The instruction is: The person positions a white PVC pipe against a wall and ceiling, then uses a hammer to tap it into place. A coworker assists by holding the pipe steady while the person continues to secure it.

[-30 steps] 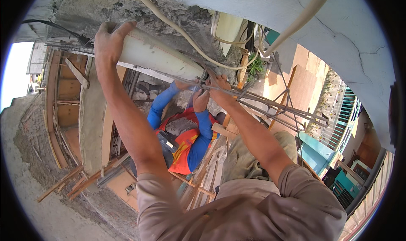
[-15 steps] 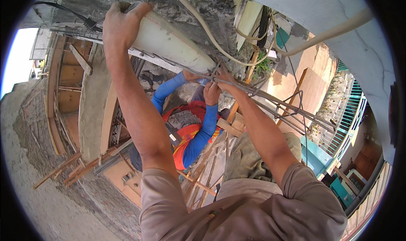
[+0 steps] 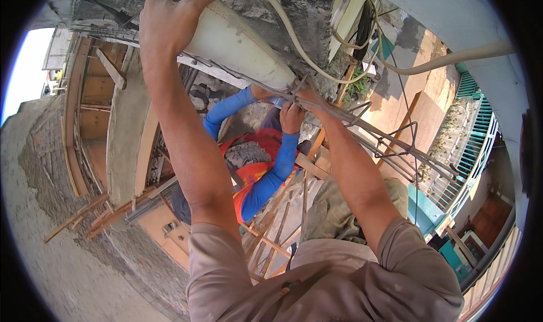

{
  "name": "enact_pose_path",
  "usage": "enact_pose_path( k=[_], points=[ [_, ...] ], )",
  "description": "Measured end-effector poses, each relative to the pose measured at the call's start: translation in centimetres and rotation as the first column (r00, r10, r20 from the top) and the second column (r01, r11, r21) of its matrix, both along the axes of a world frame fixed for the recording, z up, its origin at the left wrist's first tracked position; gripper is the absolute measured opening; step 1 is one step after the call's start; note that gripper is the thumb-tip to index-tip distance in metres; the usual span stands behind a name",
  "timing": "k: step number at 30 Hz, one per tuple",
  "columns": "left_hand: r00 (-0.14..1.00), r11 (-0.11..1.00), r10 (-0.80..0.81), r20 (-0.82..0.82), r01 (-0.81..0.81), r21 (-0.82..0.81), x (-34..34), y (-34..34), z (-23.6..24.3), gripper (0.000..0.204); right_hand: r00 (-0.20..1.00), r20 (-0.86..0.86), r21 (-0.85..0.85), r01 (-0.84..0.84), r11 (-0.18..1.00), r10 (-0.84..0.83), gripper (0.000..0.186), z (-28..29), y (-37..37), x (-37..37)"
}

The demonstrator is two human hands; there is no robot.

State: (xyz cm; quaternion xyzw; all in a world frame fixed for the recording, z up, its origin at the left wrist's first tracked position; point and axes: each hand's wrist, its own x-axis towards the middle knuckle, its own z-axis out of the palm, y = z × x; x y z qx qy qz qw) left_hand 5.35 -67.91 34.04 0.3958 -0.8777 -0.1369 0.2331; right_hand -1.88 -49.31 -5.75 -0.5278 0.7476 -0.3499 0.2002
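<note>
My left hand (image 3: 169, 25) is closed over the upper end of a thick white plastic pipe (image 3: 240, 42), thumb on one rim. The pipe slants down to the right beside rough concrete. At its lower end my right hand (image 3: 311, 100) is closed among crossing steel bars (image 3: 390, 138); its fingertips are partly hidden, so its exact grip is unclear. Just below, a co-worker in blue sleeves (image 3: 270, 183) and an orange-red vest has one hand (image 3: 292, 117) at the bars and the other hand (image 3: 261, 93) near the pipe's lower end.
A beige hose (image 3: 294, 39) loops past the pipe, and a thin black cable (image 3: 96, 5) runs at upper left. Wooden formwork (image 3: 99, 118) and a concrete beam (image 3: 127, 135) stand at left. Loose planks (image 3: 274, 226) lie below. At right is a green railing (image 3: 466, 135).
The view has shifted slightly, so the pipe and bars appear farther right and my left hand higher. Both of my hands keep their places at the pipe's two ends.
</note>
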Motion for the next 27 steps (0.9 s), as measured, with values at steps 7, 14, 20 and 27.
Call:
enact_pose_path(
  k=[7, 14, 20, 27],
  points=[
    [0.997, 0.999, 0.054, -0.055, -0.054, -0.006, -2.5, 2.8, 0.8, 0.058, 0.86, 0.505, 0.044, 0.058, 0.997, -0.072, 0.041, 1.5, 1.2, -0.3],
    [0.995, 0.996, 0.084, 0.049, -0.084, 0.003, -1.7, 3.5, 1.9, 0.069, 0.642, 0.682, 0.441, 0.023, 0.897, -0.351, 0.051, 4.1, 0.5, -1.0],
    [0.997, 0.998, 0.02, -0.078, -0.025, -0.066, -0.4, 3.9, 1.3, 0.052, 0.59, 0.709, 0.497, -0.028, 0.868, -0.387, 0.044, 2.7, 0.1, -1.5],
    [0.986, 0.996, -0.091, -0.137, 0.091, -0.004, -0.2, 2.7, 1.2, 0.04, 0.506, 0.749, 0.517, -0.042, 0.855, -0.428, 0.05, -1.8, 0.0, -3.3]
  ],
)
